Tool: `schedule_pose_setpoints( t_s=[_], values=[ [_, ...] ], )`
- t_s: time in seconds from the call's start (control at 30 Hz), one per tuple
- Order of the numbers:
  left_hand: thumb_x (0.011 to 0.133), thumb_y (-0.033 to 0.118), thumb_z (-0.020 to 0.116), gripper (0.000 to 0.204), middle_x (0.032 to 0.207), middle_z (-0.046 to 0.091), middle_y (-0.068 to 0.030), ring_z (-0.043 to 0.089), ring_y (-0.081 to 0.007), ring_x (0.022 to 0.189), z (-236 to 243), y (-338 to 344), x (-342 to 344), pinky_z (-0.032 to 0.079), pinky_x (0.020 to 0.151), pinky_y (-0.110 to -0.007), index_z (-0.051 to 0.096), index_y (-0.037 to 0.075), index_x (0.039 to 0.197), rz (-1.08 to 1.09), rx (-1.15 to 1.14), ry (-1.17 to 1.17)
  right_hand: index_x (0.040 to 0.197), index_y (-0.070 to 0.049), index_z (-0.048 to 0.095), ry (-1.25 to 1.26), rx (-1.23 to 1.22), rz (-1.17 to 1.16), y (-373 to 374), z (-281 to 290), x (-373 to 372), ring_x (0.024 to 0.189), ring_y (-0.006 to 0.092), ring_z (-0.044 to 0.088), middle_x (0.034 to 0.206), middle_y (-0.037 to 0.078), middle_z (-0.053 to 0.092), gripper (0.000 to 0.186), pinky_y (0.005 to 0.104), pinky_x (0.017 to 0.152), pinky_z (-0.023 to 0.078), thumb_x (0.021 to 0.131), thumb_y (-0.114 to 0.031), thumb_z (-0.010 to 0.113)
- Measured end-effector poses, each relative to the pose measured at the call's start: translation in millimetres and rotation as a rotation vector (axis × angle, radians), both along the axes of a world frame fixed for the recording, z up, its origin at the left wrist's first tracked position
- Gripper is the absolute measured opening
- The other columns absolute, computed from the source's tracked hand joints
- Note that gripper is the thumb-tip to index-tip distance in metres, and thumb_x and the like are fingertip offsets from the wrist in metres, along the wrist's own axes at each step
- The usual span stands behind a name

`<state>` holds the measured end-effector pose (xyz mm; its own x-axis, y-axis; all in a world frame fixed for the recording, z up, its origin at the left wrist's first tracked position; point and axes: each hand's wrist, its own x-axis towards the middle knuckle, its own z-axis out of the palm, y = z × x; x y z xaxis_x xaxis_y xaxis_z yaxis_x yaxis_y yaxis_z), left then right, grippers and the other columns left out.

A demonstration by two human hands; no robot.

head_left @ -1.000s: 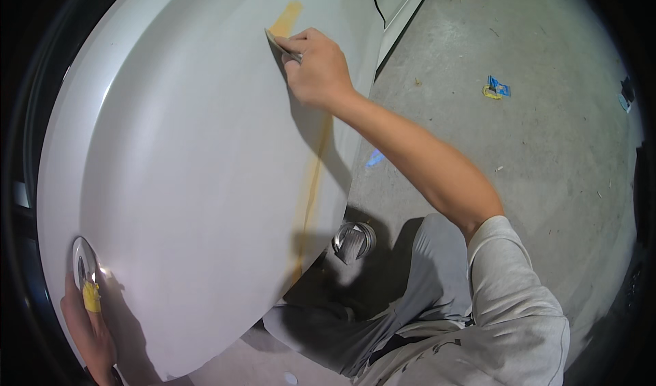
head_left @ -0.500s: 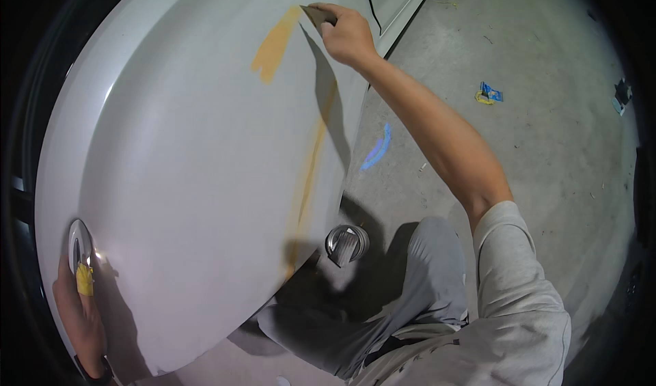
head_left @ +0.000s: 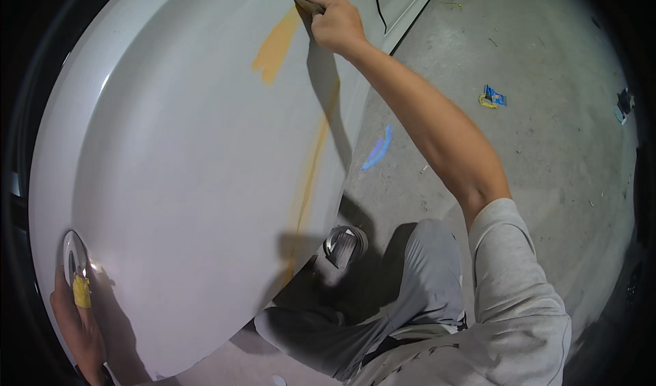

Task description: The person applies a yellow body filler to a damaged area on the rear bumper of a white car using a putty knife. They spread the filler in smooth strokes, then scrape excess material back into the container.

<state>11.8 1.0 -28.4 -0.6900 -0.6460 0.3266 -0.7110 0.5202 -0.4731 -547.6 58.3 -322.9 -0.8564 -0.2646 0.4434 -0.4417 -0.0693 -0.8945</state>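
My right hand is closed round a thin, dark putty spreader. Its edge meets the pale car door at the upper end of a yellow-orange filler patch. A long, narrow streak of the same filler runs down the door nearer its lower edge. At the lower left, my left hand grips the door handle, with some fingers hidden. Yellow tape wraps one finger of that hand.
An open round metal can stands beside the door, near my bent knee. Blue and yellow litter lies on the concrete floor. Dark debris sits at the far right.
My right hand and the spreader have moved slightly up and left over the filler's upper end, the spreader now turned more edge-on. My left hand stays at the handle.
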Motion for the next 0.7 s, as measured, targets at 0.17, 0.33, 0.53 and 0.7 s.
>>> schedule_pose_setpoints(
  t_s=[0.17, 0.33, 0.53, 0.7],
  values=[
    [0.111, 0.011, 0.045, 0.05, 0.14, 0.052, -0.0171, 0.055, -0.0297, 0.131, -1, -3, 6, 0.047, 0.113, -0.045, 0.037, 0.007, 0.161, -0.085, -0.008, 0.016, 0.131, -0.017, 0.073, -0.002, -0.025, 0.06, 7, 0, 50, 0.107, 0.0326, 0.07, 0.123, 0.015, 0.074, 0.046, 0.0379, 0.096, 0.055, 0.095, -0.001, 0.05],
    [0.11, 0.006, 0.046, 0.049, 0.132, 0.053, -0.0175, 0.055, -0.0292, 0.128, -5, -10, 6, 0.045, 0.111, -0.042, 0.038, 0.002, 0.158, -0.148, 0.002, 0.115, 0.129, -0.017, 0.074, 0.093, -0.098, 0.033, 11, -1, 105, 0.104, 0.0345, 0.069, 0.117, 0.015, 0.072, 0.046, 0.0406, 0.091, 0.055, 0.093, 0.0, 0.052],
    [0.109, 0.006, 0.047, 0.049, 0.13, 0.055, -0.0159, 0.057, -0.0287, 0.126, -4, -14, 3, 0.047, 0.109, -0.041, 0.04, 0.005, 0.158, -0.144, -0.11, -0.004, 0.128, -0.014, 0.074, 0.151, -0.181, 0.038, 14, 0, 162, 0.105, 0.0354, 0.066, 0.113, 0.016, 0.069, 0.05, 0.0434, 0.09, 0.054, 0.086, 0.006, 0.054],
    [0.108, 0.007, 0.052, 0.049, 0.129, 0.058, -0.0159, 0.06, -0.0269, 0.119, -6, -15, -3, 0.05, 0.103, -0.041, 0.044, 0.006, 0.156, -0.146, -0.143, -0.023, 0.129, -0.014, 0.073, 0.132, -0.158, 0.035, 20, 2, 203, 0.106, 0.0366, 0.066, 0.119, 0.017, 0.068, 0.056, 0.0445, 0.092, 0.055, 0.08, 0.008, 0.058]
  ],
)
